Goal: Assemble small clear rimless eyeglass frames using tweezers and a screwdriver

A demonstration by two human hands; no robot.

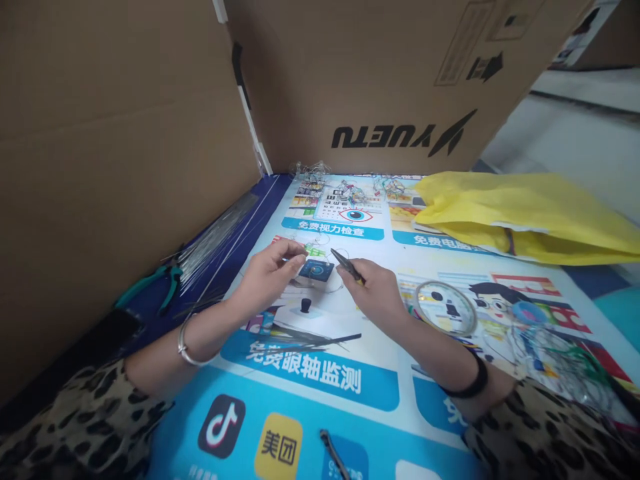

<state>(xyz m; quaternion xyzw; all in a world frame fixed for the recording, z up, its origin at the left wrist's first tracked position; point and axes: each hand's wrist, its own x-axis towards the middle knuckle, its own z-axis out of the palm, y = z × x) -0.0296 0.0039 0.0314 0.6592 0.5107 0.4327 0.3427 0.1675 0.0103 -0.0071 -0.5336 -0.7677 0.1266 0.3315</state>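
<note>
My left hand (267,272) is closed in a pinch, with thumb and forefinger together on what looks like a fine thin wire (320,238). Faint loops of it curve between my two hands. My right hand (375,288) grips a slim dark pointed tool (345,262); its tip points up and left toward my left fingertips, a short gap apart. Whether it is tweezers or another kind I cannot make out. Under the hands lies a printed poster sheet (345,310). Several dark thin strips (310,340) lie just below my hands.
A cardboard box wall (400,80) stands behind, another (125,120) at left. Teal-handled pliers (173,287) lie beside a bundle of thin wires (217,240). At right are a tape roll (473,308), a yellow bag (525,200) and tangled wires (565,367). A black strip (333,450) lies in front.
</note>
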